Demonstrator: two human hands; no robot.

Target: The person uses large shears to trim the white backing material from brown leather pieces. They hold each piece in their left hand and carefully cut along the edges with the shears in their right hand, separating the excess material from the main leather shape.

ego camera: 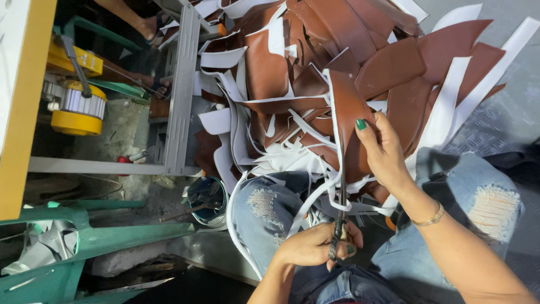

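Note:
My left hand [312, 246] grips the handles of dark scissors [341, 194], whose blades point away from me into a brown leather piece [350, 110] edged in white. My right hand [383, 151], with green nails and a thin bracelet at the wrist, holds that piece with the thumb pressed on its surface. Both hands are above my lap in torn blue jeans [264, 205]. Long white trimmed strips [281, 163] curl down over my knees. Beyond them lies a large heap of brown leather pieces [315, 45].
A grey metal table frame [183, 84] stands at the left, with a yellow motor [76, 110] under it. Another person's feet [152, 25] show near the top left. A small tin [209, 204] sits by my knee, and green plastic furniture [84, 236] at the lower left.

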